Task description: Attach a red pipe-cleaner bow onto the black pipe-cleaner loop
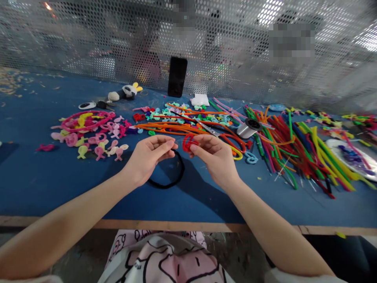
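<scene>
My right hand [219,159] pinches a small red pipe-cleaner shape [188,144] with looped curves, held above the table. My left hand [151,157] is just left of it, thumb and fingertips pressed together; whatever lies between them, if anything, is too small to make out. A gap separates the two hands. Below and behind my left hand, a black fuzzy ring [166,186] shows on the blue table, partly hidden by the hand. Scissors [209,129] with orange handles and a spool of silver wire [249,128] lie just beyond my right hand.
Pink and yellow twisted pieces [100,149] lie at left, loose pipe cleaners [294,145] at right. Orange stems [167,127] and small pastel pieces spread across the middle. A phone [177,77] leans on the perforated metal screen [118,47]. A plush toy [129,91] lies back left.
</scene>
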`<move>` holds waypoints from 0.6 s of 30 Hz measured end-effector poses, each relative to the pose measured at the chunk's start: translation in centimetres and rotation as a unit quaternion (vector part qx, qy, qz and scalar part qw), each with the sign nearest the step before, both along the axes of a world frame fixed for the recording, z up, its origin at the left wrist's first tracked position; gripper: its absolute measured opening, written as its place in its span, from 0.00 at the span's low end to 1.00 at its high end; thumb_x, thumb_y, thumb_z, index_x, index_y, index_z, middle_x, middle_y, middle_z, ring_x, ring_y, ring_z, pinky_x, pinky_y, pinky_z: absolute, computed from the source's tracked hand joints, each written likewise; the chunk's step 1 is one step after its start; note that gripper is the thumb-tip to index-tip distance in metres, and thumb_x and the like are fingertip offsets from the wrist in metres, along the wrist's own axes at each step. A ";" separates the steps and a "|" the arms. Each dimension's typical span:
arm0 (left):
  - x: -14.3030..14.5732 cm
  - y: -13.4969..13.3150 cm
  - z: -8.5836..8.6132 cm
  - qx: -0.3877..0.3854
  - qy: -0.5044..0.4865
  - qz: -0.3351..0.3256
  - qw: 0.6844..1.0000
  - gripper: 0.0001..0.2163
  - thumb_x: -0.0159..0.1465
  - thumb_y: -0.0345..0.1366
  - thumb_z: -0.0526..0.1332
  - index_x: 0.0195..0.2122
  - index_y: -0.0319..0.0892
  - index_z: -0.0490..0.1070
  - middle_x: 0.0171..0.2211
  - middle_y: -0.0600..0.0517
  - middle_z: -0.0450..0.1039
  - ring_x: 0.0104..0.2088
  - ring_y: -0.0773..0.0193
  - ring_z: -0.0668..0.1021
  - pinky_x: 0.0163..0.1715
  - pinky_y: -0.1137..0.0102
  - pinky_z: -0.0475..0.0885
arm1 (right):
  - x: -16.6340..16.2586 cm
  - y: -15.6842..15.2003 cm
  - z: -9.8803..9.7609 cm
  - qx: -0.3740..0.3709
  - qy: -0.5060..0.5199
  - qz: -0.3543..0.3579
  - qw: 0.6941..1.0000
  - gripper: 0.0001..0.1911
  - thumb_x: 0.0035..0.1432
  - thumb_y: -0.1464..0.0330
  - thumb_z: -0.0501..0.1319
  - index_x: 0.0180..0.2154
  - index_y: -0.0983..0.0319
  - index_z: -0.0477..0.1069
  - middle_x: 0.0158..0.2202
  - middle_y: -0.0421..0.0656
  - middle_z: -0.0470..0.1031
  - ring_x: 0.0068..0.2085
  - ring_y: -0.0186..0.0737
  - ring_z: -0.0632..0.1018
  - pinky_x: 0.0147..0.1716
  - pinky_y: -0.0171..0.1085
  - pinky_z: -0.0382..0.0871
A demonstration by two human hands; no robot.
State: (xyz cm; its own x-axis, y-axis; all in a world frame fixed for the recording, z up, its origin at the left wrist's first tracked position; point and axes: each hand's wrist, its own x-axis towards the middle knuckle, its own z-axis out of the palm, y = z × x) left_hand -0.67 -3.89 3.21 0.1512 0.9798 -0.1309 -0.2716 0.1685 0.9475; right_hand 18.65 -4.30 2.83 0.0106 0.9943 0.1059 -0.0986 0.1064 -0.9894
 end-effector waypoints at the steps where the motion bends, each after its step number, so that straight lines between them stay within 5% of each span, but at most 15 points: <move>1: 0.0 0.0 -0.1 0.002 0.000 0.003 1.000 0.15 0.56 0.41 0.72 0.42 0.41 0.76 0.32 0.52 0.80 0.31 0.68 0.80 0.39 0.70 0.79 | -0.1 -0.1 0.0 0.005 -0.004 -0.003 1.000 0.13 0.48 0.65 0.74 0.36 0.59 0.76 0.28 0.38 0.79 0.28 0.36 0.79 0.33 0.41 0.79; 4: 0.0 -0.1 -0.4 0.040 0.009 0.031 0.999 0.17 0.59 0.41 0.71 0.48 0.45 0.73 0.31 0.55 0.79 0.30 0.67 0.80 0.37 0.70 0.79 | -0.2 -0.3 0.0 0.019 -0.012 -0.001 1.000 0.09 0.49 0.65 0.73 0.30 0.59 0.75 0.27 0.39 0.79 0.28 0.37 0.80 0.33 0.42 0.79; 8: 0.0 -0.3 -0.8 0.094 0.058 0.068 0.992 0.06 0.63 0.36 0.65 0.38 0.41 0.78 0.37 0.50 0.80 0.34 0.66 0.81 0.43 0.69 0.78 | -0.2 -0.3 -0.3 0.029 -0.016 0.008 0.999 0.05 0.51 0.66 0.72 0.32 0.58 0.81 0.30 0.40 0.81 0.30 0.39 0.81 0.37 0.43 0.80; 14: 0.3 -0.7 -0.7 0.073 0.080 0.011 0.994 0.10 0.63 0.37 0.64 0.41 0.39 0.80 0.43 0.46 0.82 0.44 0.58 0.82 0.52 0.63 0.75 | -0.1 -0.5 -0.2 0.098 -0.097 0.027 0.990 0.06 0.55 0.66 0.71 0.37 0.54 0.83 0.38 0.42 0.81 0.35 0.40 0.81 0.39 0.44 0.79; 18: 0.6 -1.1 -0.5 0.083 0.094 -0.017 0.992 0.14 0.57 0.42 0.71 0.41 0.40 0.81 0.42 0.46 0.83 0.44 0.55 0.82 0.50 0.62 0.76 | 0.1 -0.8 -0.4 0.208 -0.238 0.017 0.949 0.09 0.60 0.66 0.67 0.43 0.51 0.82 0.40 0.42 0.82 0.40 0.42 0.81 0.43 0.44 0.77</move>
State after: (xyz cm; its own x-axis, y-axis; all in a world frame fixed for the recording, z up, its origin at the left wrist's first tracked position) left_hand -0.04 -5.04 2.74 0.1730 0.9849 0.0018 -0.0838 0.0129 0.9964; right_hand 18.77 -5.15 2.47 -0.1690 0.8646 0.4732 0.3384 0.5019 -0.7960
